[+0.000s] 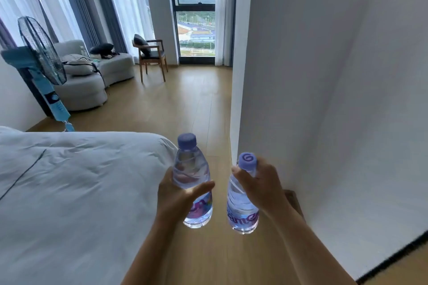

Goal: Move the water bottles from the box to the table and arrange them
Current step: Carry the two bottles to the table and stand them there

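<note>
While both bottles hung in the air low in the centre of the frame, neither the box nor the table showed anywhere, so the step in hand looked like the carry between them. The left hand [178,194] wrapped the middle of a clear plastic water bottle with a lilac screw cap and a purple label [193,180], thumb laid across its front, the bottle nearly upright. Just to the right of it, apart and not touching, the right hand [261,183] clutched a second clear plastic water bottle with a lilac cap bearing a swirl mark [242,201] high up, fingers curled round its neck and shoulder below the cap, so that the body hung down and leaned a little.

To carry well, I judged, the person needed to keep the two bottles separate so that they did not knock together, and to mind the white wall corner [234,122] standing close on the right and the white rumpled duvet on the bed [81,180] filling the lower left. The neck grip seemed the weaker one: a full bottle held there can swing, so a slower pace or a lower hold would have steadied it. The light wooden plank floor [196,104] ran ahead up the middle towards the tall window [196,18], and that passage appeared open. Setting each bottle down base first, upright, would have suited the arranging.
</note>
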{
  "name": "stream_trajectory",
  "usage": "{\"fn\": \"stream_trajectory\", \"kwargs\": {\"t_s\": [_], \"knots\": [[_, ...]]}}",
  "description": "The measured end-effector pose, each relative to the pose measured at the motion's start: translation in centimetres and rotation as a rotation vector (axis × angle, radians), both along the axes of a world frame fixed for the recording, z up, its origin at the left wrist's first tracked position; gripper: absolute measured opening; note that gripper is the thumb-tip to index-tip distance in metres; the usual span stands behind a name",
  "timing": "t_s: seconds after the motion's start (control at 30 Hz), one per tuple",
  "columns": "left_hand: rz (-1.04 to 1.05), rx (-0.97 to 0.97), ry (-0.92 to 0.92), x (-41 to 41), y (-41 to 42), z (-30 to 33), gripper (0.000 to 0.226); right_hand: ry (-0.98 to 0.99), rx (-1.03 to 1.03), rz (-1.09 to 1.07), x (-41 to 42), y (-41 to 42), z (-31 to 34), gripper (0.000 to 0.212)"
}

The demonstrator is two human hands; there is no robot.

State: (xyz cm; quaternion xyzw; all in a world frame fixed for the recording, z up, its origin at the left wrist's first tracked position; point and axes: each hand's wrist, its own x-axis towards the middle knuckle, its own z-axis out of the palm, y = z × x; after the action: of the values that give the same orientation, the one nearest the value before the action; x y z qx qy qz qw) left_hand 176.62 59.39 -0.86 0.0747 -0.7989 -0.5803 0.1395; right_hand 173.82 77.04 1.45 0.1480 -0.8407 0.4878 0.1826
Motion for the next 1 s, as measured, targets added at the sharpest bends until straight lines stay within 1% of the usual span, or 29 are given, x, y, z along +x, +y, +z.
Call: {"fn": "stream_trajectory", "kwargs": {"t_s": [0.07,0.17,0.37,0.5,0.6,0.7,0.8,1.0], "knots": [[0.037,-0.026,0.005,-5.1,-0.5,0.6,0.071,0.017,-0.001,0.001,-5.9,-0.3,0.4,0.019],[0.075,-0.037,0.003,-11.2,-1.8,0.9,0.075,0.026,-0.005,0.029,-13.1,-1.4,0.7,0.013],[0.073,0.003,-0.028,-22.8,-5.3,0.0,0.081,-0.006,-0.031,0.061,-25.2,-5.0,-0.5,0.016],[0.077,0.022,-0.032,-31.5,-8.5,-0.7,0.077,-0.026,-0.005,0.064,-33.8,-8.0,-1.8,0.011],[0.064,0.046,-0.02,-39.8,-11.6,-0.8,0.077,-0.036,-0.014,0.032,-41.4,-11.0,-2.2,0.011],[0.033,0.027,-0.015,-47.5,-14.3,0.0,0.079,-0.035,-0.032,0.005,-48.1,-13.7,-1.4,0.016],[-0.012,-0.012,-0.005,-54.9,-16.3,0.7,0.072,-0.012,-0.039,-0.027,-54.8,-16.0,-0.5,0.015],[-0.056,0.018,-0.022,-66.9,-18.9,0.1,0.074,0.01,-0.043,-0.073,-66.5,-18.4,-0.4,0.012]]}}
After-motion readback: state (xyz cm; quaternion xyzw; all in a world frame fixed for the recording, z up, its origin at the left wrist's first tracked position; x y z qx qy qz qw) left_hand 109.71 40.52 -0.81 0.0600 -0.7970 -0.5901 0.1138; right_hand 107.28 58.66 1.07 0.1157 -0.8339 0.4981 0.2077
